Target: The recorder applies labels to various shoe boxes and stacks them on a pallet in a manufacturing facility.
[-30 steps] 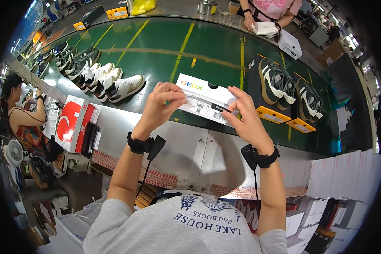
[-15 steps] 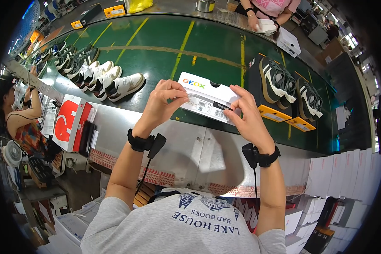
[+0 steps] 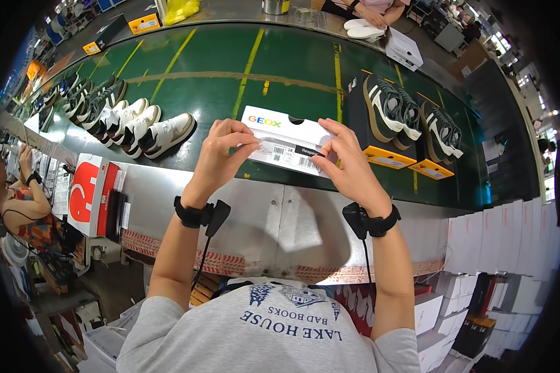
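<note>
A white shoebox (image 3: 308, 127) with colourful lettering and a half-round notch lies at the near edge of the green belt. On its near side is a printed label (image 3: 284, 155) with barcodes and a black strip. My left hand (image 3: 224, 152) is closed in a pinch at the box's left end; what its fingertips hold, if anything, is too small to make out. My right hand (image 3: 348, 161) grips the right end, fingers over the top and thumb against the near side by the label.
Two pairs of dark sneakers (image 3: 386, 109) sit on black-and-orange boxes at right. White sneakers (image 3: 168, 133) and darker ones line the belt at left. A red-and-white shoebox (image 3: 88, 196) stands near left. Stacked white boxes (image 3: 504, 236) rise at right. Across the belt, a co-worker handles white shoes (image 3: 364, 29).
The whole view has shifted, so the belt and box sit further left. My hands keep nearly the same hold on the box. The co-worker's white shoes now lie lower, under a hand.
</note>
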A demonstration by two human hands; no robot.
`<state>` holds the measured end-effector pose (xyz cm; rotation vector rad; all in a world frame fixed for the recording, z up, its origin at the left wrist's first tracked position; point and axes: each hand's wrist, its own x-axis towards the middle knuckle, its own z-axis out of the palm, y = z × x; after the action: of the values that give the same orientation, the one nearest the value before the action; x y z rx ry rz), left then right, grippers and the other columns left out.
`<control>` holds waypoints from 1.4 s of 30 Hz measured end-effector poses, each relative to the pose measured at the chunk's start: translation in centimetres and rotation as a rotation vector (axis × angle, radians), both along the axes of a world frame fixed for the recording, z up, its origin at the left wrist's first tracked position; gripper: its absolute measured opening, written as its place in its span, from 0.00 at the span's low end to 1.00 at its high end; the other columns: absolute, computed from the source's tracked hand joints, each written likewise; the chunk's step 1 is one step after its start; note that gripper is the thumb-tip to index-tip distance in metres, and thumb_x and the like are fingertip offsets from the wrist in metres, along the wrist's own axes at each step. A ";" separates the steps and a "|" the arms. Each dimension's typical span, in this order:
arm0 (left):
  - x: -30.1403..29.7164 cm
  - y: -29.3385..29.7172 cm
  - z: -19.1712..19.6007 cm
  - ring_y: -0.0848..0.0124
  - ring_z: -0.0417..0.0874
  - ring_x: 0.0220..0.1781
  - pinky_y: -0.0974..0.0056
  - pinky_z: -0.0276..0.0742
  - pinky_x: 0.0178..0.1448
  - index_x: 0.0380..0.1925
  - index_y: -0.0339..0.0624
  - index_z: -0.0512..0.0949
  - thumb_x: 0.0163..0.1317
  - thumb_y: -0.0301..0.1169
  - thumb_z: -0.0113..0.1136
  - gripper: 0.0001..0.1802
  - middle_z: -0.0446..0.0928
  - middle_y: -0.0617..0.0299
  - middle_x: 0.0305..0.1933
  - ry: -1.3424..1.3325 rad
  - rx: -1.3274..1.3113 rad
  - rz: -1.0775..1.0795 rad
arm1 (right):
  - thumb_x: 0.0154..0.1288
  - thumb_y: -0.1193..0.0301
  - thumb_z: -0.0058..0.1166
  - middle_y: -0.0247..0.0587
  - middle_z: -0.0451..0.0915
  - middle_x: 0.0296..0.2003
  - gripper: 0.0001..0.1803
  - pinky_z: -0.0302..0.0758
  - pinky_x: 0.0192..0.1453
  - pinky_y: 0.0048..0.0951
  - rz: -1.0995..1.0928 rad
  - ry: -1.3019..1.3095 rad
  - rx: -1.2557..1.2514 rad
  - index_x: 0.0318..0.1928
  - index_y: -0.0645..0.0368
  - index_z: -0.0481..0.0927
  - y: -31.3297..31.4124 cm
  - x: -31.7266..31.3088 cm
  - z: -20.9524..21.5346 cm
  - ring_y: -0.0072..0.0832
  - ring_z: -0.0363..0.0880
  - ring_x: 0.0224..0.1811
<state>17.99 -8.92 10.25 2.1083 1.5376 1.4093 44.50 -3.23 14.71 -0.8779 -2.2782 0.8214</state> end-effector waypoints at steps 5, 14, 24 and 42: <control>0.3 0.1 0.0 0.65 0.74 0.41 0.65 0.71 0.45 0.33 0.40 0.82 0.51 0.21 0.67 0.08 0.77 0.60 0.39 0.009 -0.010 -0.016 | 0.58 0.74 0.62 0.51 0.65 0.64 0.12 0.72 0.58 0.37 0.002 -0.011 0.028 0.29 0.61 0.69 0.3 0.3 -0.3 0.47 0.60 0.68; 2.0 -0.1 -0.2 0.60 0.73 0.46 0.59 0.69 0.51 0.46 0.34 0.72 0.52 0.20 0.65 0.20 0.71 0.53 0.45 -0.203 -0.048 0.069 | 0.65 0.75 0.53 0.50 0.69 0.60 0.14 0.62 0.67 0.40 -0.093 0.160 0.029 0.51 0.61 0.71 0.8 0.5 -1.3 0.45 0.62 0.66; 12.4 -1.3 -2.2 0.55 0.63 0.72 0.53 0.54 0.75 0.56 0.29 0.71 0.54 0.28 0.54 0.27 0.67 0.45 0.65 0.578 0.113 -0.133 | 0.77 0.51 0.22 0.45 0.75 0.55 0.31 0.49 0.70 0.41 -0.279 0.209 0.097 0.64 0.60 0.66 0.3 -1.5 -3.3 0.41 0.60 0.62; -9.5 -3.0 -8.6 0.39 0.60 0.70 0.42 0.54 0.72 0.62 0.39 0.65 0.49 0.35 0.69 0.39 0.60 0.33 0.66 0.652 -0.353 0.583 | 0.37 0.67 0.71 0.53 0.65 0.55 0.45 0.73 0.55 0.46 -0.175 -0.384 0.388 0.63 0.48 0.70 0.1 1.2 -0.2 0.52 0.64 0.57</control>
<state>8.45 -11.89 1.66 2.0760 2.5694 0.4555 45.67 -3.16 14.53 -1.0979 -2.5148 0.1263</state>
